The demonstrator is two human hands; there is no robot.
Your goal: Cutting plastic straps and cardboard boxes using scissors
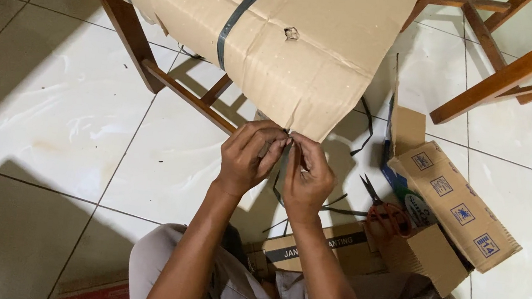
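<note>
A large sheet of brown cardboard [304,35] is wrapped over a wooden chair, with a dark plastic strap [244,12] running across it. My left hand [249,154] and my right hand [306,173] meet at the cardboard's lower edge. Both pinch the end of a dark strap [283,164] that hangs down between them. The fingers of both hands are closed on it.
The chair's wooden legs and rungs [183,91] stand on white floor tiles [53,107]. Red-handled scissors [385,208] lie on an open cardboard box [454,212] at the right. Another flat box [335,246] lies by my knees. A second wooden chair frame [512,63] stands top right.
</note>
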